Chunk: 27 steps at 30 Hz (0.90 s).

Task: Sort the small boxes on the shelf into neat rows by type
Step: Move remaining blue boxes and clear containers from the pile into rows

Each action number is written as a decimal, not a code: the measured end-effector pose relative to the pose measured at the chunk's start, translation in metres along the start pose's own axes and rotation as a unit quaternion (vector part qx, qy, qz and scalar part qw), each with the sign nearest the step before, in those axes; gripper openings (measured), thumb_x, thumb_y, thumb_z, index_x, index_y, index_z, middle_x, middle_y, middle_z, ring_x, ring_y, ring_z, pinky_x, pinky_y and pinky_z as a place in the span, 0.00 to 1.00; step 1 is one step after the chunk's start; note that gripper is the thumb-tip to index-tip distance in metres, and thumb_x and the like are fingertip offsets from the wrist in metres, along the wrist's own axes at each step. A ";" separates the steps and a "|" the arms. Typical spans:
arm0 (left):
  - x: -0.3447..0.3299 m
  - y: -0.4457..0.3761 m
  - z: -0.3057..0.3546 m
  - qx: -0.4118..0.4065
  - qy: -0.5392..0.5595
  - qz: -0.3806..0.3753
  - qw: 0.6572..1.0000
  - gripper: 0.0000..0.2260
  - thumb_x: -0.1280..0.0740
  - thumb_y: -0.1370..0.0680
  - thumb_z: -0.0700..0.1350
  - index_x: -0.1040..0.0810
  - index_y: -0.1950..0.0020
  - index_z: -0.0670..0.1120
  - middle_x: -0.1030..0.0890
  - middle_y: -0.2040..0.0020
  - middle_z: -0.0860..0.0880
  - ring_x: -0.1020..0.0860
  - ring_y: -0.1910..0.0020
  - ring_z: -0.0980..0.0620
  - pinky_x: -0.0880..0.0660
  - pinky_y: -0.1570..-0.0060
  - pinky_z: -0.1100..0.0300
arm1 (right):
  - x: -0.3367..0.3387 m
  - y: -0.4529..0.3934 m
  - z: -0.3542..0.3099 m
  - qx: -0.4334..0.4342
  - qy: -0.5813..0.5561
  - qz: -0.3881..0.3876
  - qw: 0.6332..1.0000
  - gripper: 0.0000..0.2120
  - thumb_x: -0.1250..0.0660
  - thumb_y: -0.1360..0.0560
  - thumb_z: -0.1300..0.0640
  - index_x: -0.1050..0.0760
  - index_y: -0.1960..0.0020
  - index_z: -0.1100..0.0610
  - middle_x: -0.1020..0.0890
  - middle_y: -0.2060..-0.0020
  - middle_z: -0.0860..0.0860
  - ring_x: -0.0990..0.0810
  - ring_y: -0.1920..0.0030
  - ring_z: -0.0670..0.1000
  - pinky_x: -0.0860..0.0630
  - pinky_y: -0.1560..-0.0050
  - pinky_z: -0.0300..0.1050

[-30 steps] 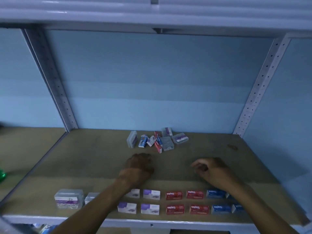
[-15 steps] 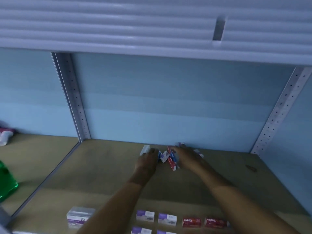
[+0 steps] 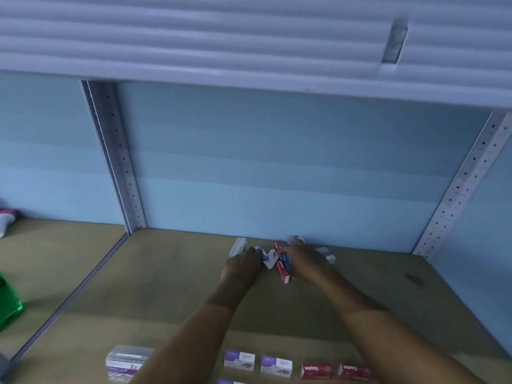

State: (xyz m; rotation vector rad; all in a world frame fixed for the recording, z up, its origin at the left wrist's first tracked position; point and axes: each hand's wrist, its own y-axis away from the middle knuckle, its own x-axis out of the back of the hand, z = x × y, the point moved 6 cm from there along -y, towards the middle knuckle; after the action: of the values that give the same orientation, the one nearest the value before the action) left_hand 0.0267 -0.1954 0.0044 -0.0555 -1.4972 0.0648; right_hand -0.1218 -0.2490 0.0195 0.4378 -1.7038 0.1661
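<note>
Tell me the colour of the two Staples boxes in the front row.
Both Staples boxes are red with white lettering, beside the purple-and-white boxes; head view.

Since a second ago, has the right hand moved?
Yes. The right hand has gone from mid-shelf, just behind the sorted red boxes, back to the unsorted pile by the back wall.

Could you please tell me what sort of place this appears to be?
Probably a storeroom or stationery stockroom: a shelving unit with perforated metal uprights, a bare board shelf, and small staples boxes lined up in rows near its front edge.
</note>
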 end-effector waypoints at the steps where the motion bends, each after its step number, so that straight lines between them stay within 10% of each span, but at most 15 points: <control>1: 0.000 0.000 0.000 -0.002 0.003 0.007 1.000 0.14 0.37 0.19 0.45 0.29 0.33 0.49 0.25 0.34 0.48 0.21 0.40 0.44 0.21 0.49 0.49 | 0.001 0.001 -0.001 0.004 -0.001 0.006 1.000 0.18 0.37 0.20 0.58 0.29 0.30 0.48 0.24 0.34 0.57 0.21 0.38 0.60 0.22 0.42 0.51; 14: 0.040 0.028 -0.018 0.003 0.194 0.053 0.980 0.19 0.26 0.34 0.57 0.25 0.49 0.50 0.21 0.49 0.50 0.21 0.54 0.48 0.25 0.57 0.56 | 0.047 0.041 0.018 0.058 -0.109 0.008 0.992 0.24 0.28 0.29 0.64 0.24 0.40 0.42 0.18 0.56 0.48 0.19 0.57 0.47 0.21 0.58 0.45; 27: 0.023 0.110 0.000 -0.010 0.129 -0.066 0.989 0.26 0.27 0.30 0.61 0.24 0.36 0.53 0.23 0.39 0.52 0.24 0.41 0.51 0.27 0.43 0.60 | -0.005 0.124 0.019 0.133 -0.051 -0.137 0.980 0.20 0.30 0.23 0.62 0.23 0.39 0.39 0.19 0.55 0.44 0.20 0.56 0.46 0.26 0.56 0.37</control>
State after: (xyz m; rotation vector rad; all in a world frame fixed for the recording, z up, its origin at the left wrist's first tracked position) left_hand 0.0274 -0.0843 0.0185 0.0194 -1.2393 -0.0617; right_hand -0.1857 -0.1413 0.0282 0.8876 -1.7071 0.1716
